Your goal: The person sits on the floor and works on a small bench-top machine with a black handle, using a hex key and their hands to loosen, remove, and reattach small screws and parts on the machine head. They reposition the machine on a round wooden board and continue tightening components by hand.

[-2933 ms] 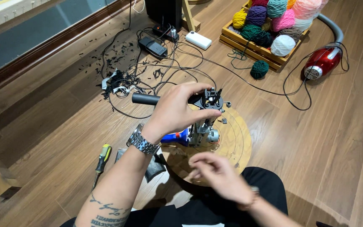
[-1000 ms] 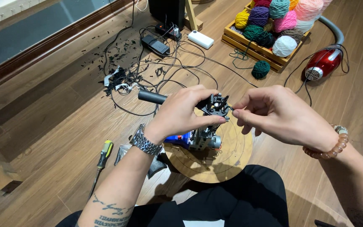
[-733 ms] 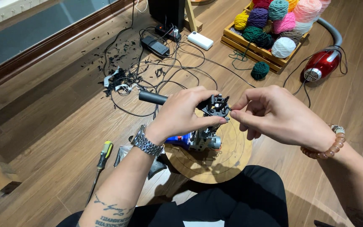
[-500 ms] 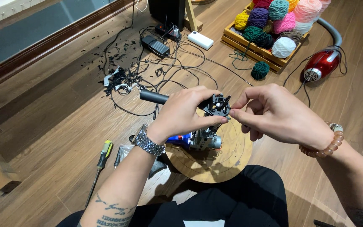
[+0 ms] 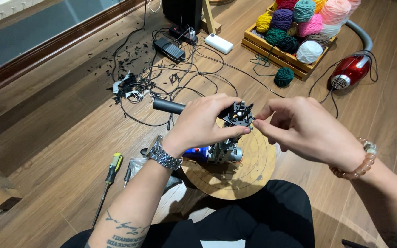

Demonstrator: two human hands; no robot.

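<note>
My left hand [image 5: 207, 121] grips a small black mechanical part [image 5: 239, 114] with a black cylindrical handle [image 5: 168, 106] sticking out to the left. It is held above a round wooden board [image 5: 249, 177]. My right hand [image 5: 306, 131] pinches something tiny at the part's right edge; what it pinches is too small to make out. Under the left hand, a blue and silver power tool [image 5: 217, 153] lies on the board.
A yellow-and-black screwdriver [image 5: 111, 172] lies on the wooden floor at the left. Tangled black cables [image 5: 161, 78], a white power brick [image 5: 219, 44] and black scraps lie ahead. A wooden crate of yarn balls [image 5: 299, 27], a loose green ball [image 5: 283, 76] and a red vacuum [image 5: 352, 71] sit far right.
My right hand came up from the board to the black part and now pinches at its right edge. My left hand has kept its grip and barely moved.
</note>
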